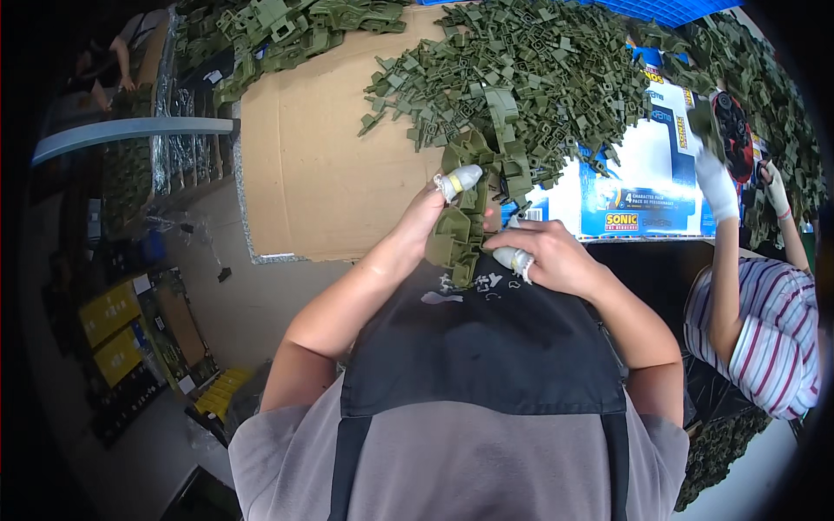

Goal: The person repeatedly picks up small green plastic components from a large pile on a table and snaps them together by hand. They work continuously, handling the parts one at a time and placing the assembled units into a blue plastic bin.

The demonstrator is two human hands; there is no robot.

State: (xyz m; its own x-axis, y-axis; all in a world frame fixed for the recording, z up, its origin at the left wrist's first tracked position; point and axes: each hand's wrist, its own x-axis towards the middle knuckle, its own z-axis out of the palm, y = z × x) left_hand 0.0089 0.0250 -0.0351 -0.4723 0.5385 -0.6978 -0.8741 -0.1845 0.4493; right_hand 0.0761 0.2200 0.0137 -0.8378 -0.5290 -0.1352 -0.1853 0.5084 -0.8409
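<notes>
A long olive-green moulded plastic part [459,227], with raised walls and hollows, is held over my lap at the edge of the worktable. My left hand [427,208] grips its left side, the taped thumb lying across the top; the other fingers are mostly hidden beneath it. My right hand [556,255] is closed at the part's lower right edge, its fingers bent against the plastic and its thumb wrapped in white. Whether a small piece sits between those fingers is hidden. Small pale scraps [488,282] lie on my black apron [478,347] just below the part.
A large heap of small green plastic pieces [521,78] covers the table's far side. Bigger green parts [287,30] lie at the far left, beyond brown cardboard [339,148]. At right, a co-worker's gloved hand [717,187] is beside a red-and-black object [734,139].
</notes>
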